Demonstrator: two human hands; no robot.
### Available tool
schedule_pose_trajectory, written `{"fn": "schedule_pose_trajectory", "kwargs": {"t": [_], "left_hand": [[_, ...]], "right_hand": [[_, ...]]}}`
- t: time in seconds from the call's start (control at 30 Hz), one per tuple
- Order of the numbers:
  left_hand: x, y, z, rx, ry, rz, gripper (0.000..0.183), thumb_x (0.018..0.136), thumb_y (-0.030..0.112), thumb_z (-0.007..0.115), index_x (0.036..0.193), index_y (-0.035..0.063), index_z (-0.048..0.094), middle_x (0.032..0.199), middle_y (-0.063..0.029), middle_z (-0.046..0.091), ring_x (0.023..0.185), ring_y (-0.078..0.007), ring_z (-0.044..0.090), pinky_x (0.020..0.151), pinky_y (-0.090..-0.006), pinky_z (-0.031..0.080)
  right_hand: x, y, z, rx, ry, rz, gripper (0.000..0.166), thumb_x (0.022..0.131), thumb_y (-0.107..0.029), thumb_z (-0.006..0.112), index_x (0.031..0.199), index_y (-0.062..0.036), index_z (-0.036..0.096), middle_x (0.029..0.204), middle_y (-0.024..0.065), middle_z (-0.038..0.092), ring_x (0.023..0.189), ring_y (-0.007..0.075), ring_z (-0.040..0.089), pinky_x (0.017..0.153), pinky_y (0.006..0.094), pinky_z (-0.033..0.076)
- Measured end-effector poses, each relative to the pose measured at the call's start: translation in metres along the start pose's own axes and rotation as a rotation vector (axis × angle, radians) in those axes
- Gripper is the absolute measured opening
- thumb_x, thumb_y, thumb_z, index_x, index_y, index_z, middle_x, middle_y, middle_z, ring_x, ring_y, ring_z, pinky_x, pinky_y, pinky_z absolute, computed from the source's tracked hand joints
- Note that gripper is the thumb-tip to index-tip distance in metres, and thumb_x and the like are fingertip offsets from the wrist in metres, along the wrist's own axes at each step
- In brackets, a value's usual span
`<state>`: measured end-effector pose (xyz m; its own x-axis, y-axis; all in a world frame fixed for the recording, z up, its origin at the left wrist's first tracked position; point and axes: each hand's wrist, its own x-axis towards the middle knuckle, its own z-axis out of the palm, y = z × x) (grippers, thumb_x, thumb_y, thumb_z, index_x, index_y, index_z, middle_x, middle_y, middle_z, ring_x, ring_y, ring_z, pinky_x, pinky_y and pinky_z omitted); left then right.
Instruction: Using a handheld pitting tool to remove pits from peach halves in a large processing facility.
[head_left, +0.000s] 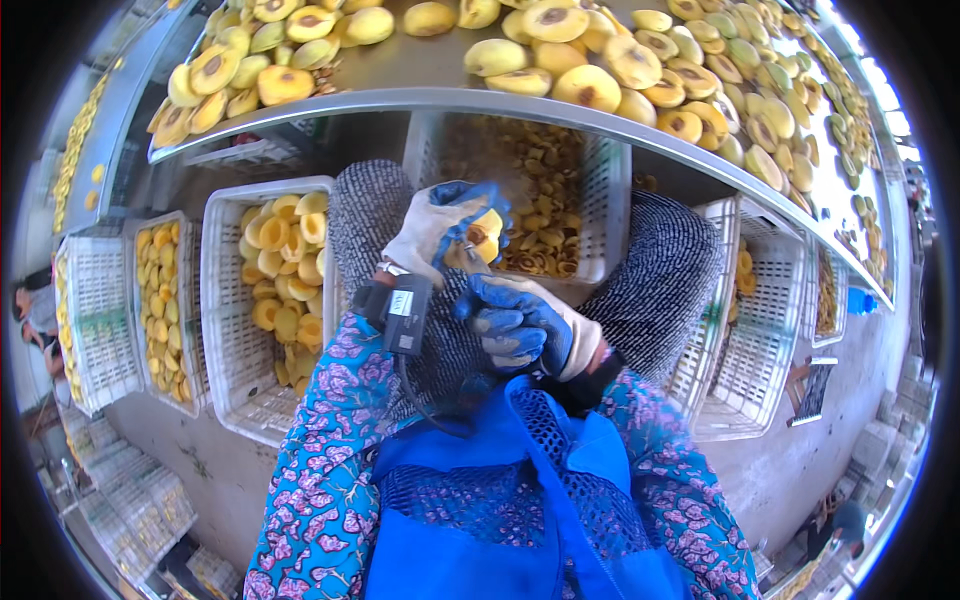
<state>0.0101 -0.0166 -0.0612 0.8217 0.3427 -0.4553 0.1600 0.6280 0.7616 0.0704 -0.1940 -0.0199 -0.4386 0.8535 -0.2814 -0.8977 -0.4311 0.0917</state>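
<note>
My left hand (439, 229), in a white glove with blue coating, holds up a yellow peach half (487, 231) with its cut face toward me. A brown pit area shows in that face. In my right hand (521, 326), gloved the same way, is a small metal hand tool (471, 257). Its tip is at the fruit's brown centre, and its handle is hidden in my fist. Both hands are above my lap. Behind them stands a white plastic crate (616, 202) with peach scraps (551, 202) in it.
A metal worktable (420, 67) with a raised rim crosses in front, bearing many peach halves (589, 86). A white crate (225, 300) of pitted halves (289, 262) stands left of my knee. More crates (757, 337) stand at right. People (37, 315) are visible at the far left.
</note>
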Motion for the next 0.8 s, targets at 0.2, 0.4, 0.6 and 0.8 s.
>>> {"fn": "schedule_pose_trajectory", "kwargs": {"t": [0.2,0.4,0.6,0.8], "left_hand": [[0.010,0.009,0.014,-0.124,0.048,0.156,0.034,0.090,0.029,0.058,0.101,-0.0033,0.059,0.089,-0.0158,0.065,0.075,-0.0304,0.066,0.064,-0.0386,0.057],[-0.026,0.052,0.017,0.239,0.142,0.812,0.030,0.091,0.023,0.054,0.107,-0.0020,0.057,0.099,-0.0167,0.063,0.087,-0.0278,0.064,0.076,-0.0376,0.055],[-0.081,0.113,-0.092,0.161,0.779,0.774,0.026,0.081,0.002,0.063,0.107,-0.0021,0.060,0.101,-0.0113,0.063,0.087,-0.0193,0.061,0.081,-0.0300,0.050],[-0.029,0.155,0.014,0.949,0.748,0.777,0.033,0.081,0.008,0.066,0.112,-0.0016,0.060,0.106,-0.0081,0.064,0.095,-0.0139,0.060,0.085,-0.0255,0.046]], "right_hand": [[0.012,0.005,-0.009,0.240,-0.368,-0.184,0.040,0.100,-0.029,0.035,0.108,0.0074,0.048,0.057,-0.0024,0.043,0.039,0.0077,0.040,0.034,0.0231,0.034],[-0.021,-0.006,0.007,-0.065,-0.213,-0.298,0.037,0.098,-0.031,0.039,0.105,0.0040,0.051,0.056,-0.0029,0.039,0.036,0.0069,0.034,0.033,0.0211,0.029],[-0.028,-0.027,-0.029,-0.566,0.573,-0.474,0.044,0.095,-0.036,0.047,0.109,0.0047,0.053,0.057,-0.0003,0.044,0.040,0.0093,0.040,0.036,0.0215,0.029],[-0.036,-0.035,-0.025,-0.647,0.608,-0.462,0.034,0.095,-0.030,0.049,0.105,0.0020,0.056,0.059,0.0012,0.049,0.044,0.0120,0.048,0.040,0.0236,0.037]]}}
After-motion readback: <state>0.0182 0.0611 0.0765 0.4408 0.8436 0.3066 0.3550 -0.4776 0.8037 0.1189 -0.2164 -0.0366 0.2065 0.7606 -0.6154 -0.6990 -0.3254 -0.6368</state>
